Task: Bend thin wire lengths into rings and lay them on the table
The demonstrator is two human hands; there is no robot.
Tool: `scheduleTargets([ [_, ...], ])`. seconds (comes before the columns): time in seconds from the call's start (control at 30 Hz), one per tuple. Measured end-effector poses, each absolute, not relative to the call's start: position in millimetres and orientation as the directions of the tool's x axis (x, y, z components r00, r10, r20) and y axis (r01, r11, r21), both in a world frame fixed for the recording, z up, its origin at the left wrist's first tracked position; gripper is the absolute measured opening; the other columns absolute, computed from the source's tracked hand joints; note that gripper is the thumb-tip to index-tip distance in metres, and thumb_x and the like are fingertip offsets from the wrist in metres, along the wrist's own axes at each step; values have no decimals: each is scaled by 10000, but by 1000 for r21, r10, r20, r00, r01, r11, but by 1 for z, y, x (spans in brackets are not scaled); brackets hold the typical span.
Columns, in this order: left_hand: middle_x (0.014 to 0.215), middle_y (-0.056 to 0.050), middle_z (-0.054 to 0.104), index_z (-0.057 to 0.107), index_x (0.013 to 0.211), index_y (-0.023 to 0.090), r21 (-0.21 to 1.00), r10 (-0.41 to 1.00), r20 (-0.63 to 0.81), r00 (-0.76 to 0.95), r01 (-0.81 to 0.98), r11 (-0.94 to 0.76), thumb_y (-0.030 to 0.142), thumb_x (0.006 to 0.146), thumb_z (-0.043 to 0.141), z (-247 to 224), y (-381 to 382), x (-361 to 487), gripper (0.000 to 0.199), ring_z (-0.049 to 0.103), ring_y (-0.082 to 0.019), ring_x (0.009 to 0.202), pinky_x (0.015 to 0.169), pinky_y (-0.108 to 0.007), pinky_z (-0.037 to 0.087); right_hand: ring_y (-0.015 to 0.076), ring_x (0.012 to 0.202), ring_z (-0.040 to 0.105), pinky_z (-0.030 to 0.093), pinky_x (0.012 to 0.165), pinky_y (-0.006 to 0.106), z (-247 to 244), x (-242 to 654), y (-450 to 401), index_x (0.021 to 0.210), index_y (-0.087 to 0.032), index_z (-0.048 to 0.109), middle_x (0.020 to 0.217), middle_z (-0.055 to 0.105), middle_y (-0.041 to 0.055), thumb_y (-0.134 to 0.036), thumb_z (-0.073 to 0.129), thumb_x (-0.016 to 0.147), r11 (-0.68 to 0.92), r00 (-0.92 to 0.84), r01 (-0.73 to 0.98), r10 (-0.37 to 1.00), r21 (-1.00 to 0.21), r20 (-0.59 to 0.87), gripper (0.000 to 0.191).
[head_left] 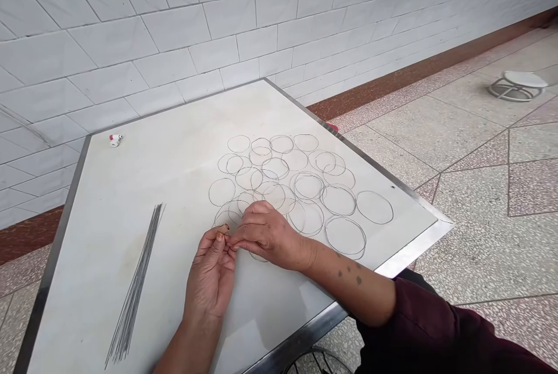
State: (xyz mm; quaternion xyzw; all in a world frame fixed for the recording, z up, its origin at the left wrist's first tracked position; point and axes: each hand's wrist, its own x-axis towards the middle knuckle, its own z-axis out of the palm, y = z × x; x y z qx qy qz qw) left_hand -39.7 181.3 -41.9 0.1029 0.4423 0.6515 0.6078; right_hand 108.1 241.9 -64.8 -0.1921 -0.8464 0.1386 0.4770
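My left hand (213, 275) is closed in a pinch, thumb against fingertips, above the near middle of the table. Meeting it from the right, my right hand (270, 237) is also closed, its fingertips pressed together beside the left ones. Whatever sits between the fingertips is too thin or hidden to make out. Just behind the hands lie several thin wire rings (221, 178), many overlapping, and part of them is covered by my right hand. To the left of my left hand a bundle of straight thin wires (138, 281) lies lengthwise on the table.
The white table (183, 147) has a metal edge and stands near a white tiled wall (174, 36). A small red-and-white object (115, 140) rests at its far left corner. On the speckled floor at the right stands a low white stool (521, 83).
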Motion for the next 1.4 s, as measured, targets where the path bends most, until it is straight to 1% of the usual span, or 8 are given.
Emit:
scheduleTargets([
  [0.23,853,-8,637,724,751,159,699,891,-397,-219,-702,139,156,638,872,-40,182,-40,186,578,-90,746,740,-199,549,136,802,571,430,846,311,-59,111,242,915,-220,679,789,707,-12,-265,589,971,884,-493,240,466,-401,734,116],
  [0.4,850,-11,639,720,768,153,672,904,-384,-186,-728,136,146,676,845,-38,181,-37,155,594,-97,759,735,-205,558,139,805,567,427,840,312,-58,112,244,910,-220,674,785,702,-15,-297,592,970,898,-437,241,439,-367,785,127],
  [0.57,841,-5,634,709,770,147,661,908,-382,-175,-738,136,154,693,837,-41,181,-38,150,598,-93,753,726,-196,555,149,829,564,414,864,331,-58,112,243,932,-227,676,796,696,-5,-318,570,980,884,-502,283,467,-372,728,148],
  [0.8,827,-7,636,699,738,145,662,897,-399,-189,-737,139,122,658,850,-44,182,-39,173,575,-88,710,693,-206,544,150,870,552,395,851,330,-58,114,243,909,-236,666,835,690,-8,-197,545,982,894,-570,306,447,-327,689,146],
  [1.0,832,0,625,698,742,155,685,923,-345,-169,-718,125,156,682,842,-45,183,-41,156,574,-88,727,718,-208,537,160,882,543,404,884,337,-58,115,244,894,-219,650,826,682,3,-272,568,972,876,-507,283,481,-390,715,125],
  [1.1,827,-1,628,699,737,165,698,925,-332,-185,-708,109,162,677,845,-45,181,-40,158,575,-89,724,717,-201,534,159,859,536,401,898,345,-55,115,242,878,-210,646,791,661,5,-256,562,965,875,-498,271,484,-401,720,129],
  [1.27,816,-1,627,701,745,168,701,916,-336,-221,-708,86,163,695,833,-47,178,-39,141,576,-88,734,749,-201,535,173,817,508,415,853,345,-52,113,237,867,-205,663,741,613,16,-289,548,970,861,-469,305,508,-408,722,176],
  [1.4,814,2,622,696,747,164,690,913,-343,-221,-719,85,156,696,831,-47,179,-39,145,572,-83,733,740,-196,533,170,813,497,410,820,332,-54,112,238,887,-207,666,740,601,13,-276,562,970,865,-452,308,499,-396,739,150],
])
